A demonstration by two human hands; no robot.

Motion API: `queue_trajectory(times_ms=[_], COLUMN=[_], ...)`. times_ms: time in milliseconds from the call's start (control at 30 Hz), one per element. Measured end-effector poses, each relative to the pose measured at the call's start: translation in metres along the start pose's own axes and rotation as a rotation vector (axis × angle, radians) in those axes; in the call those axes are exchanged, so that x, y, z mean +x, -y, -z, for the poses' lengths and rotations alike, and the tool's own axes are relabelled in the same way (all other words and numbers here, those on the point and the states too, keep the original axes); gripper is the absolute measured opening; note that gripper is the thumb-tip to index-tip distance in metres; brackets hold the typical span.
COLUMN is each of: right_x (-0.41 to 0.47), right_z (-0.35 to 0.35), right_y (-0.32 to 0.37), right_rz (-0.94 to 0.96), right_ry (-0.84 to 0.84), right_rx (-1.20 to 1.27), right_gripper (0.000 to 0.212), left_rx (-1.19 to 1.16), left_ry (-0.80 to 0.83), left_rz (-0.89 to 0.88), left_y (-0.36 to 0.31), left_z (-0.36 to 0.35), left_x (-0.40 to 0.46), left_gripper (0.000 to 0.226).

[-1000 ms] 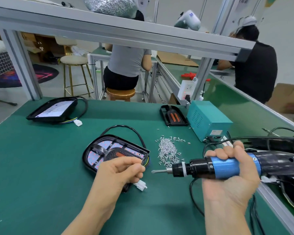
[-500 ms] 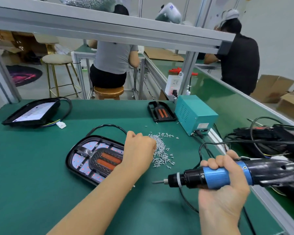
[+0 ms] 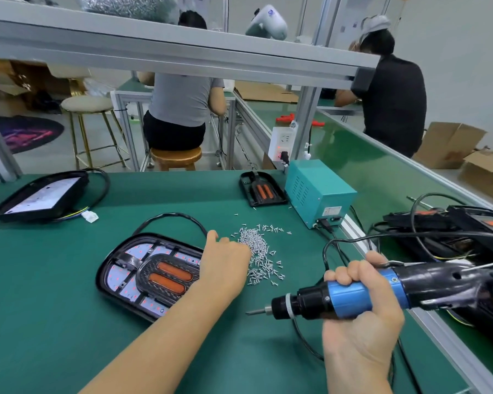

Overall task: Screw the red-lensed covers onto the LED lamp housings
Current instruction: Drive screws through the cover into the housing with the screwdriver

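Green matting covers the workbench (image 3: pixel 54 308), which is seen from the head camera, the only view given. Near its middle a black LED lamp housing (image 3: pixel 120 268) lies flat, with a red-lensed cover (image 3: pixel 165 275) seated in it; two orange-red oblong lenses show in the cover's raised centre, and the LED board with small red dots is seen around it. A black cable (image 3: pixel 168 217) loops from the housing's far side.

Just right of the housing a loose pile of small silver screws (image 3: pixel 261 251) is scattered on the mat. The left hand (image 3: pixel 225 265) is reached over the housing's right edge to the near-left edge of that pile, knuckles up and fingers curled downward; the fingertips are hidden, so whether a screw is pinched cannot be told.

The right hand (image 3: pixel 362 317) is wrapped firmly around the blue grip of an electric screwdriver (image 3: pixel 339 300), held level above the mat with its bit pointing left, apart from both screws and housing.

At the far left a second lamp housing (image 3: pixel 40 197) rests tilted with a white connector (image 3: pixel 89 216) beside it. A spare cover (image 3: pixel 262 190) lies at the far edge beside a teal power box (image 3: pixel 319 191). More black lamp parts (image 3: pixel 453 228) are heaped at the right. Two seated people are seen beyond the bench.
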State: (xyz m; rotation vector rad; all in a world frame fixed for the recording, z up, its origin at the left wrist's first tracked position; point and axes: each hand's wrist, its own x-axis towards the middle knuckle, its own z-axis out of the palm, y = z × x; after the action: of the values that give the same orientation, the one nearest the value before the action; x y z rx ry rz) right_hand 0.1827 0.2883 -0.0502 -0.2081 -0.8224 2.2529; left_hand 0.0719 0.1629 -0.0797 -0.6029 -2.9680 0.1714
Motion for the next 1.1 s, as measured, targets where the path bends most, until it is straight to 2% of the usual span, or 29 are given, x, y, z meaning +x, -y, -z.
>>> queue_trajectory(times_ms=[133,267,400,500,567,667,900,1100], right_x=[-0.002,-0.002,-0.002,-0.001,-0.001,-0.001,-0.001,-0.005], right_z=[-0.002,-0.003,-0.002,-0.001,0.000,-0.001,-0.014,-0.030], right_y=[-0.003,-0.004,-0.006,-0.004,-0.002,0.001,0.006,0.005], right_rz=[-0.003,0.002,0.011,0.013,0.008,-0.005,-0.012,-0.042], right_ry=[0.026,0.044,0.045,0.029,0.026,0.026,0.074,0.144], right_rx=[-0.009,-0.026,-0.034,-0.045,-0.054,-0.043,-0.008,0.044], right_gripper=[0.023,0.023,0.023,0.026,0.025,0.026,0.025,0.020], left_rx=[0.014,0.003,0.007,0.036,-0.032,-0.336,-1.389,-1.877], left_ry=[0.013,0.028,0.066,0.031,-0.016,-0.100,-0.129,-0.079], left_rz=[-0.021,-0.076,-0.113,-0.081,-0.025,0.061,0.331,0.450], left_y=[-0.002,-0.003,-0.005,-0.008,-0.009,-0.009,0.015,0.041], left_z=[0.001,0.003,0.006,0.004,0.003,0.010,0.028,0.039], left_x=[0.002,0.004,0.006,0.007,0.006,0.003,-0.019,-0.050], left_gripper=[0.026,0.035,0.027,0.030,0.028,0.006,0.024,0.022])
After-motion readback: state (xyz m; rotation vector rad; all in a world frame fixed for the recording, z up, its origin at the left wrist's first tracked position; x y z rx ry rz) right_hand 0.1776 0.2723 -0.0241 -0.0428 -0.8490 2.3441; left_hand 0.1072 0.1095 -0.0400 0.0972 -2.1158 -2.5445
